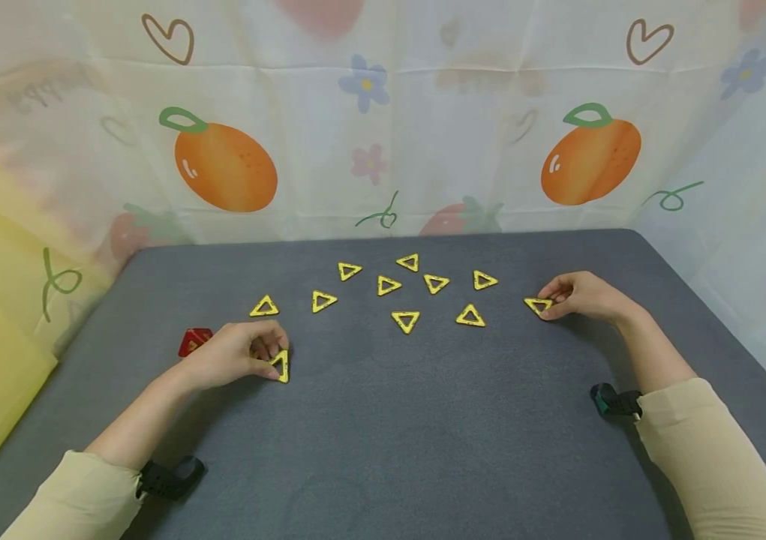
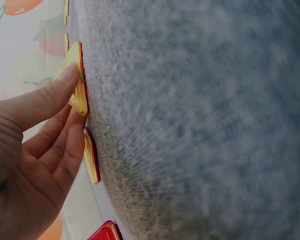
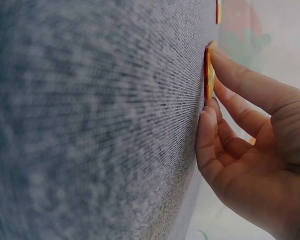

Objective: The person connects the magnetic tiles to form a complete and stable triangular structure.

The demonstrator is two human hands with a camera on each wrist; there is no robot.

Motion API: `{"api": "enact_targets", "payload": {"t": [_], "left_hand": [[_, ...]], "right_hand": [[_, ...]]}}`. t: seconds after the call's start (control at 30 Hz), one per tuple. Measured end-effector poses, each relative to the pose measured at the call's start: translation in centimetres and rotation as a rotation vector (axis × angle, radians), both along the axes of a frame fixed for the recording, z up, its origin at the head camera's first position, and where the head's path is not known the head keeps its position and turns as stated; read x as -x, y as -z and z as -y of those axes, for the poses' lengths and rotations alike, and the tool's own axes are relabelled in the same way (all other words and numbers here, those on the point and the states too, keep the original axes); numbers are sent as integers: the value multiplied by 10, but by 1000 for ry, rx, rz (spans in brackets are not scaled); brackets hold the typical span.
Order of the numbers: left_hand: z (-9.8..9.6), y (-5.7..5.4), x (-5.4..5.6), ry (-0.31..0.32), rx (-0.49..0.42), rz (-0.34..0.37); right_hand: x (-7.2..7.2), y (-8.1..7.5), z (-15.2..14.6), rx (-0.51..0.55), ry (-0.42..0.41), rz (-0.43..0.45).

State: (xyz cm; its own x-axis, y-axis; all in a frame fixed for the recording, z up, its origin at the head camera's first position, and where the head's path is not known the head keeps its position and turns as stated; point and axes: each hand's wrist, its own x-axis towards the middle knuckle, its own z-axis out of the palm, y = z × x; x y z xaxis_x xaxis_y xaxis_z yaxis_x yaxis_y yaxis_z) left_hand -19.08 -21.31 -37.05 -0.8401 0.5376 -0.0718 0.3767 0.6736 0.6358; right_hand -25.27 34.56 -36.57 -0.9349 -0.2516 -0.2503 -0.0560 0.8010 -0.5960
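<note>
Between thumb and fingers, my left hand [image 1: 237, 351] pinches a yellow triangular frame [image 1: 284, 369], tilted over the dark table at left. In the left wrist view this triangle [image 2: 80, 100] shows a red edge, with the thumb flat on its face. Just behind that hand lies another yellow triangle [image 1: 264, 313]. Over at the right, my right hand [image 1: 581, 294] pinches a second yellow triangular frame [image 1: 530, 302], a corner pointing toward me. The right wrist view has this triangle [image 3: 208, 75] edge-on, close over the tabletop, with thumb and fingertips at its sides.
Several more yellow triangles lie scattered across the middle and back of the table [image 1: 410, 435], one nearer triangle [image 1: 406, 314] among them. A red piece [image 1: 192, 341] sits beside the left wrist, partly hidden. A printed curtain [image 1: 464, 165] hangs along the back and sides.
</note>
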Motion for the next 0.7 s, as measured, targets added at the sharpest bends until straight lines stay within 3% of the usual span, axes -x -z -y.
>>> {"api": "enact_targets", "payload": {"t": [0.23,0.4,0.7], "left_hand": [[-15,-1,-4,19,-87,66],[-49,-2,-12,19,-131,89],[-109,4,-27,91,-193,129]], "right_hand": [[1,0,1,-4,5,6],[1,0,0,-1,1,2],[1,-1,2,7,1,21]]}}
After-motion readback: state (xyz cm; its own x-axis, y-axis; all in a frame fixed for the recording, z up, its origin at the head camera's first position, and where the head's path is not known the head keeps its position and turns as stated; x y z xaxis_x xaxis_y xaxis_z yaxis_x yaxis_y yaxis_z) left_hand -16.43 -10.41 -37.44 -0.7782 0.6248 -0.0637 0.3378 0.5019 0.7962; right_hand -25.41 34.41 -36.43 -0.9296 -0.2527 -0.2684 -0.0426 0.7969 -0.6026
